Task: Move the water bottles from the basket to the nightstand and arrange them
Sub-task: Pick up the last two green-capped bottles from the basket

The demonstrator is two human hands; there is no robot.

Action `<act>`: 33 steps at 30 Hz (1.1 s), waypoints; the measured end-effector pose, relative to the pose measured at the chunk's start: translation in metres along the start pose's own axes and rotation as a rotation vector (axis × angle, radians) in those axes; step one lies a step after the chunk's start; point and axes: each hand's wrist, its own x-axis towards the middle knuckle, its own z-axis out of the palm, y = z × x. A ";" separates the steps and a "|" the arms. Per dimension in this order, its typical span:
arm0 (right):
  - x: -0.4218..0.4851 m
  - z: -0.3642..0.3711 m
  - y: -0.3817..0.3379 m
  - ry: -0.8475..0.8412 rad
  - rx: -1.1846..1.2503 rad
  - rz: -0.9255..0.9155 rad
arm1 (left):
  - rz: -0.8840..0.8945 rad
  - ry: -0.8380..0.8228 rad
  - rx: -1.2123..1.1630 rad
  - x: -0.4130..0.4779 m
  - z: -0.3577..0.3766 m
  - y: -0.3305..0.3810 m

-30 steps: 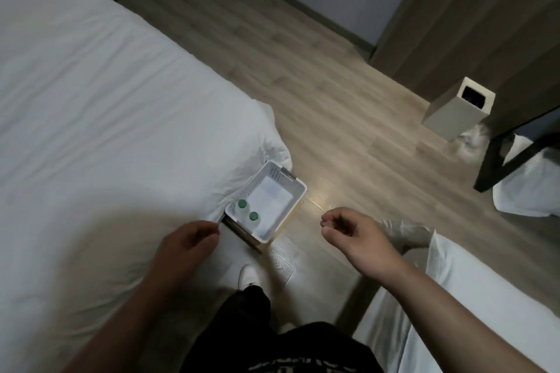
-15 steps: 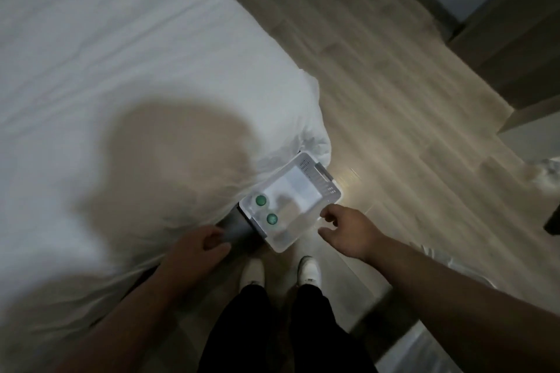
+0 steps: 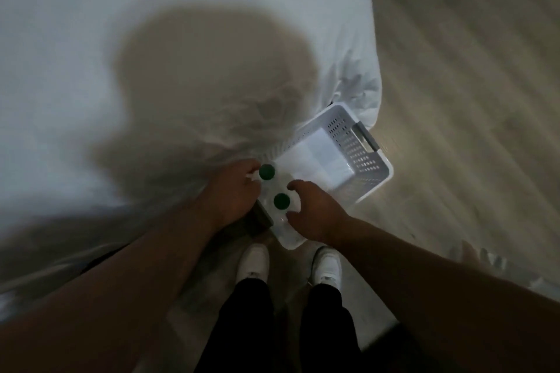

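Green-capped, probably light, slippery plastic, the near bottle (image 3: 281, 201) and far bottle (image 3: 266, 172) are standing in the basket (image 3: 359, 157) on the floor (image 3: 454, 100), the right hand (image 3: 313, 212) gripping the near one's body, the left hand (image 3: 233, 191) touching the far one, its grip unclear.

Motion blur smears the whole view. Of the far water bottle (image 3: 266, 172) and the near water bottle (image 3: 281, 201) only the green caps read. Their clear bodies melt into the basket (image 3: 372, 172), whose near corner the hands cover. Whether the left hand (image 3: 235, 191) or the right hand (image 3: 315, 215) grips cannot be told. A dark object (image 3: 257, 222) under the left wrist is unidentifiable. The bed (image 3: 121, 39) runs off the top and left edges.
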 end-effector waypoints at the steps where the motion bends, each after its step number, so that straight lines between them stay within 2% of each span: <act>1: 0.005 0.006 0.006 -0.015 0.000 0.007 | 0.028 -0.016 0.014 0.005 0.005 -0.001; 3: 0.013 0.016 0.013 -0.013 0.007 -0.021 | 0.082 -0.047 0.096 0.017 0.012 -0.008; 7: 0.023 0.035 0.018 0.126 0.049 -0.112 | 0.104 -0.109 0.291 0.040 0.023 -0.018; 10: 0.028 0.043 0.017 0.205 -0.080 -0.140 | 0.145 -0.087 0.435 0.054 0.034 -0.018; 14: 0.026 0.037 0.021 0.208 -0.001 -0.073 | 0.137 -0.024 0.558 0.064 0.040 -0.011; 18: 0.013 0.012 0.039 0.289 0.069 0.023 | 0.107 -0.028 0.540 0.065 0.038 -0.006; 23: -0.012 -0.020 0.040 0.375 0.101 -0.024 | 0.079 0.137 0.393 0.040 0.027 -0.003; 27: -0.044 -0.052 0.027 0.407 0.229 0.055 | 0.117 0.208 0.254 0.002 0.010 0.013; 33: -0.097 -0.100 -0.008 0.463 0.296 0.101 | 0.129 0.248 0.229 -0.059 -0.022 0.060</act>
